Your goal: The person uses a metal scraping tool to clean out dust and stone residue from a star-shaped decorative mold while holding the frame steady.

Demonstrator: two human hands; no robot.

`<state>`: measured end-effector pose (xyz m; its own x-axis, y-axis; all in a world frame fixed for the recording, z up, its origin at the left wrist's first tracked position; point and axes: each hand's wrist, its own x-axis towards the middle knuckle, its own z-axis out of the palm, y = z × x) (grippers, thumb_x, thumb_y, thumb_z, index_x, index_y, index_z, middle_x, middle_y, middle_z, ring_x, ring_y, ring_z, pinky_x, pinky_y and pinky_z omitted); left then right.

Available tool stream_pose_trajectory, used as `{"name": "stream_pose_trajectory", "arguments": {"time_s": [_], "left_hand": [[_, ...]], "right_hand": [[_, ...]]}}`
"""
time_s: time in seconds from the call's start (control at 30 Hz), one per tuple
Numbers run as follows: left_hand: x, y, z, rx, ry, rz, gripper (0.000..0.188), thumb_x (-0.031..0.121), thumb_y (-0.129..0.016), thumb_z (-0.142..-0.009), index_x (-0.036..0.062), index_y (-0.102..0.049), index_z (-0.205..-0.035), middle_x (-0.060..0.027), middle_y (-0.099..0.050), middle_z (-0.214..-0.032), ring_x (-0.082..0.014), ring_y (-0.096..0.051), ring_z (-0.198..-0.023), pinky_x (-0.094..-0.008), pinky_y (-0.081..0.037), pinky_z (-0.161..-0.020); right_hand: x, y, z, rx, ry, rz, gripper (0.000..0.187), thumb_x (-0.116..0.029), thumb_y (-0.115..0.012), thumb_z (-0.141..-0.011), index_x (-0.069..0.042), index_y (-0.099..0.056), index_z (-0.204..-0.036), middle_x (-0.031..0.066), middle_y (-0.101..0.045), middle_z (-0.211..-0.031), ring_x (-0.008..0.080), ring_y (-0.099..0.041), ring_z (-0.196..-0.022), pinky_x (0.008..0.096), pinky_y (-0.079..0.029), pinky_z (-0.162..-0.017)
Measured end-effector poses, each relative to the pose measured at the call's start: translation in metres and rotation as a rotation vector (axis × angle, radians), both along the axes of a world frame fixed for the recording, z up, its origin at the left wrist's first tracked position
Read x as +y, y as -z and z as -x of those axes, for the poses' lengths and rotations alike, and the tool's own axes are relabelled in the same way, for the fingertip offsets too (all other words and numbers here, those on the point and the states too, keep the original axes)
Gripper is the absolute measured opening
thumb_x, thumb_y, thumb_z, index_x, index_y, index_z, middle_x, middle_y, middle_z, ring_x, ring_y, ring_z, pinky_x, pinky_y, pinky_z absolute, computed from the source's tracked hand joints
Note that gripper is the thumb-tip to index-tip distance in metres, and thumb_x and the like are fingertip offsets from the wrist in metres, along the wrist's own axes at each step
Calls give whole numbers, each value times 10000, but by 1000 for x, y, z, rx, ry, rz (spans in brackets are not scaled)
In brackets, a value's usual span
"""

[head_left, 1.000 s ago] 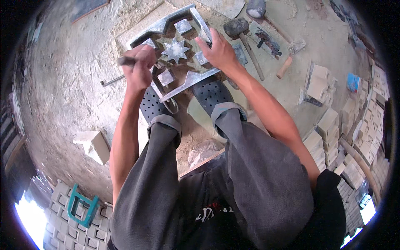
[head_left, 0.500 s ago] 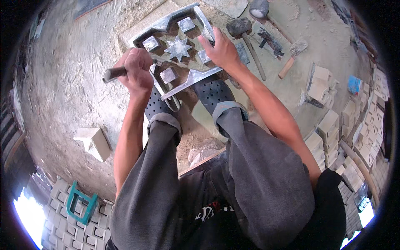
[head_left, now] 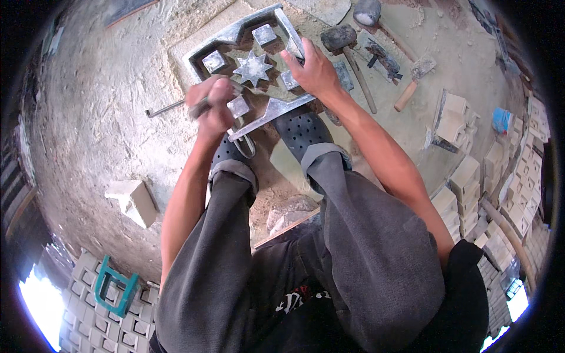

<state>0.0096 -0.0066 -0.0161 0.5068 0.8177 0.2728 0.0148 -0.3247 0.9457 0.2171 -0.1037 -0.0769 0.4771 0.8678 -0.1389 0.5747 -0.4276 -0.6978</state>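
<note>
A grey metal mould (head_left: 259, 122) with a notched outer frame lies on the dusty ground in front of my feet. Inside it stand an eight-pointed star block (head_left: 252, 69) and several square blocks (head_left: 264, 35). My left hand (head_left: 212, 101), blurred by motion, is closed round the short dark handle (head_left: 200, 108) of a tool over the mould's left side; the tool's head cannot be made out. On the right side of the mould, my right hand (head_left: 316, 72) grips the frame, thumb inside and fingers outside. A thin bent metal rod (head_left: 166, 108) sticks out left of my left hand.
Right of the mould lie a dark-headed mallet (head_left: 339, 38), another mallet (head_left: 367, 12) and a wooden-handled scraper (head_left: 416, 76). Pale cast blocks (head_left: 456, 120) stack up at the right. One block (head_left: 133, 202) sits at the left, and a teal stool (head_left: 115, 286) stands lower left.
My left hand has moved to the right and a little lower with the tool, its handle now farther right and uncovering the thin rod. My right hand has kept its place on the frame.
</note>
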Motion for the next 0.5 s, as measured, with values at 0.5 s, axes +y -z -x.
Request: {"name": "stream_pose_trajectory", "arguments": {"time_s": [0.5], "left_hand": [[4, 16, -13, -213, -13, 411, 421, 207, -455, -940, 58, -359, -558, 1, -367, -528, -87, -314, -473, -278, -226, -438]], "right_hand": [[0, 3, 0, -34, 7, -35, 636, -492, -553, -908, 35, -467, -1255, 314, -596, -1096, 478, -591, -999, 522, -488, -836]]}}
